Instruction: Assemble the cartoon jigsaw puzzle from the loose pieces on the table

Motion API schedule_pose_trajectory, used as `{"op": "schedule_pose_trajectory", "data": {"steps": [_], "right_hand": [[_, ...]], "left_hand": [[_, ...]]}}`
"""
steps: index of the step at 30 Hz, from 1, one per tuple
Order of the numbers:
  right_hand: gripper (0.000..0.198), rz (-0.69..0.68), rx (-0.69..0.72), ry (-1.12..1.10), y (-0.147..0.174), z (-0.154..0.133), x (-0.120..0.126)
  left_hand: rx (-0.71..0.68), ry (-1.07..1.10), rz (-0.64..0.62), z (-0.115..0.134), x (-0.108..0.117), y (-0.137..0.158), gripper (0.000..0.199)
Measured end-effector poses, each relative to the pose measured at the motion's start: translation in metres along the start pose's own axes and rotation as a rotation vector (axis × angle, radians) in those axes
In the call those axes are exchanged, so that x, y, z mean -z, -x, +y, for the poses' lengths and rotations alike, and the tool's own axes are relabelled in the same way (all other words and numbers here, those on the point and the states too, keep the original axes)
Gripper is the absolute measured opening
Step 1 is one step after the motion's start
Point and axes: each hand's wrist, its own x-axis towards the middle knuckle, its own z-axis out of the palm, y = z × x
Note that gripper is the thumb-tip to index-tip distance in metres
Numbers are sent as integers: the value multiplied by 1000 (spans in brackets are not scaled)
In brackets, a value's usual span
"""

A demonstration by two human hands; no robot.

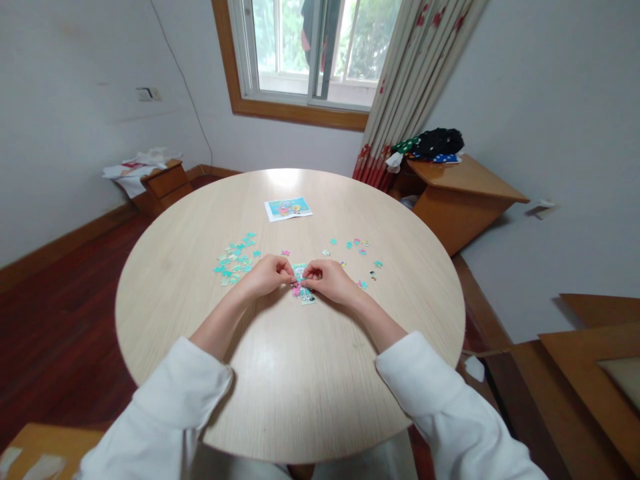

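A small joined section of a jigsaw puzzle (307, 300), teal with pink and white parts, lies on the round table between my hands. My left hand (271, 274) is closed in a pinch at its left edge, on a small jigsaw piece mostly covered by the fingertips. From the other side my right hand (329, 279) pinches at the same section, its fingertips almost meeting the left ones. What it grips looks like a jigsaw piece, largely hidden. A pink loose piece (285, 253) sits just beyond my left fingers.
Loose teal and pale pieces (235, 260) are heaped left of my hands. More scattered pieces (363, 251) lie to the right. A picture sheet (289, 209) rests farther back on the pale wooden table (300, 373). A wooden cabinet (460, 187) with cloths stands behind at right.
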Motion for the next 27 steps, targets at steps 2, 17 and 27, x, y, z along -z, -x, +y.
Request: {"op": "schedule_pose_trajectory", "data": {"steps": [2, 17, 27], "right_hand": [[11, -20, 20, 75, 0, 1, 1], [12, -49, 17, 193, 0, 0, -1], [10, -56, 10, 216, -1, 0, -1]], "left_hand": [[3, -25, -3, 1, 0, 1, 12], [2, -88, 25, -1, -5, 0, 13], [-8, -140, 59, -3, -8, -1, 12]]}}
